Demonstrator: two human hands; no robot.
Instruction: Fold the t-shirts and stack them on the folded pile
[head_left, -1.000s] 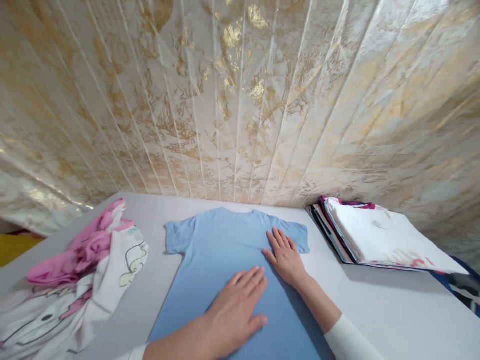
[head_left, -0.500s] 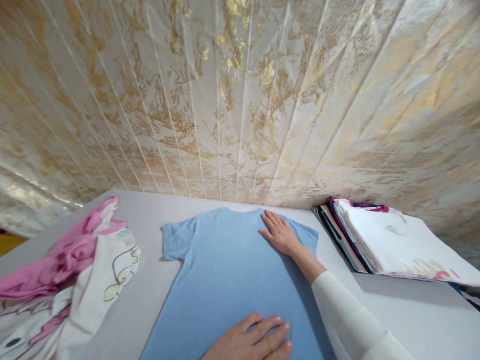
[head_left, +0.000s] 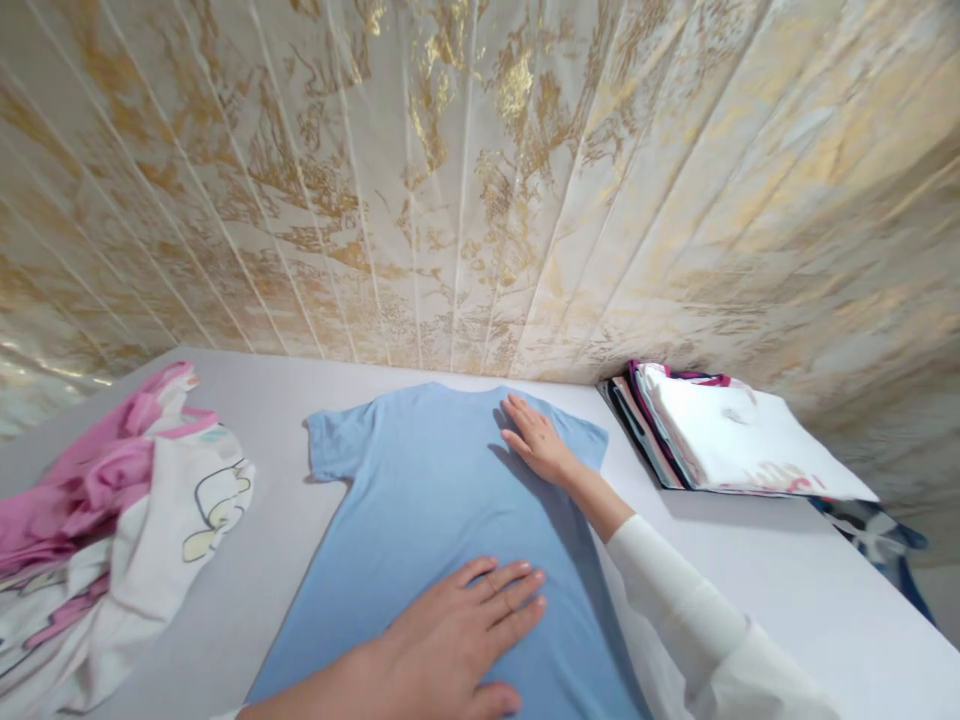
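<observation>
A light blue T-shirt [head_left: 420, 500] lies spread flat, front down, on a grey table [head_left: 750, 580], collar toward the wall. My left hand [head_left: 457, 640] rests flat on the shirt's lower middle, fingers stretched out and pointing right. Near the collar and right shoulder, my right hand [head_left: 536, 440] presses flat on the shirt, fingers extended; its white sleeve runs back toward me.
A heap of pink and white printed clothes [head_left: 105, 520] sits at the table's left. A stack of folded garments [head_left: 720, 440], white on top, lies at the right by the wall. A gold-patterned panelled wall [head_left: 480, 180] closes the far side.
My right hand has slid up from the shirt's middle to the collar area. My left hand drew back toward the hem, then came forward a little. The view shifted slightly.
</observation>
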